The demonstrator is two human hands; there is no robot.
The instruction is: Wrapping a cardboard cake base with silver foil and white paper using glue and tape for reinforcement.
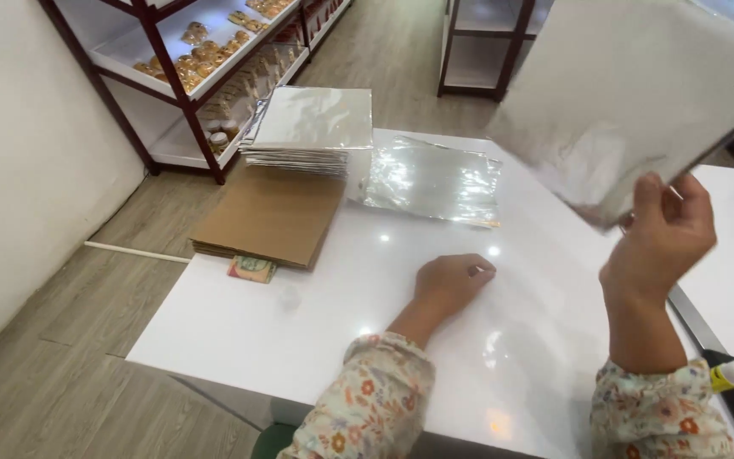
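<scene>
Above the table's right edge, the right hand (660,234) pinches a silver-faced board (630,102), lifted and tilted. Loosely curled, the left hand (452,280) rests on the white table (299,340). Clear plastic bags (433,180), stacked silver boards (309,127) and brown cardboard sheets (269,217) lie toward the far-left corner.

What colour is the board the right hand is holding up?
Silver-grey, shiny, seen in the head view: the board is pinched at its lower edge by the right hand.

White table (316,323), brown cardboard (269,217), floral sleeves (375,404)
</scene>
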